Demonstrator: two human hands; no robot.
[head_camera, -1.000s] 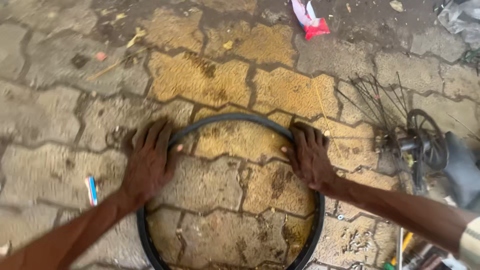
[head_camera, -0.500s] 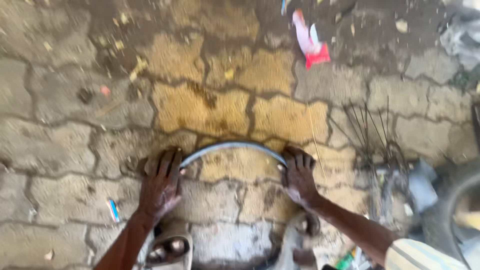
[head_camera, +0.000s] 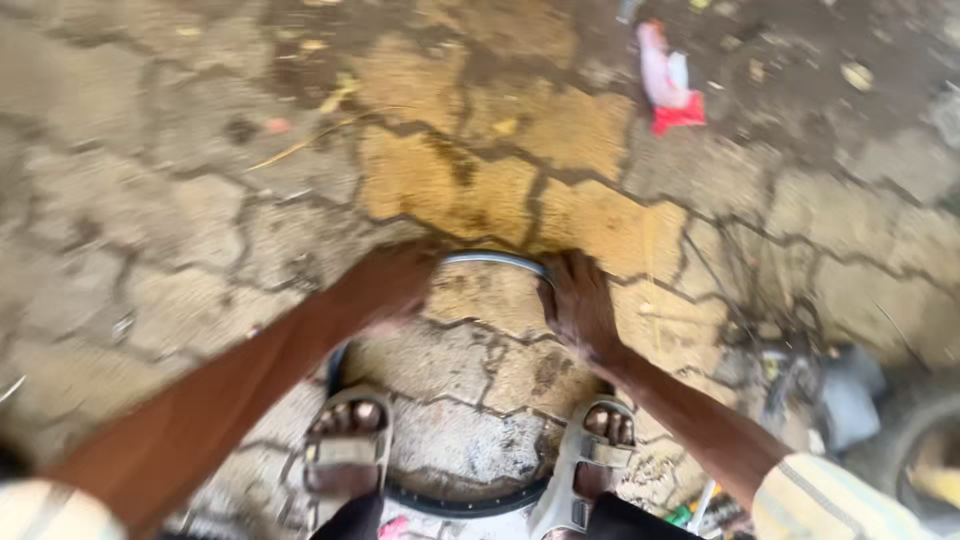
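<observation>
Both hands, left hand (head_camera: 395, 285) and right hand (head_camera: 578, 305), were closed over the tyre (head_camera: 495, 262); sandals (head_camera: 345, 445) stood below them.

One wrapper (head_camera: 668, 80) lies on the paving (head_camera: 180, 120) at the upper right, well apart from everything else: a crumpled, elongated packet, pink and white along its length with a bright red end toward the lower right. Its print is too blurred to make out. No labels, signs or screens show.
</observation>
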